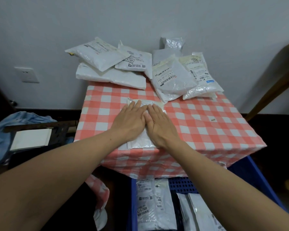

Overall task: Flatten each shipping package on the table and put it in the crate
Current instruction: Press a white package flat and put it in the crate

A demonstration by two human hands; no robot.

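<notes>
A white plastic shipping package (141, 142) lies flat near the front edge of the table (207, 124), which wears a red and white checked cloth. My left hand (130, 120) and my right hand (160, 125) press down on it side by side with straight fingers, thumbs touching. Most of the package is hidden under my hands. A blue crate (254, 177) stands on the floor below the table's front edge, with several flattened packages (150, 205) inside.
Several puffy white packages are piled at the back of the table, one heap at the left (107, 67) and one at the right (178, 75). A dark crate with a white sheet (32, 139) and blue cloth (0, 129) sits at the left. A wooden piece (274, 77) leans at the right.
</notes>
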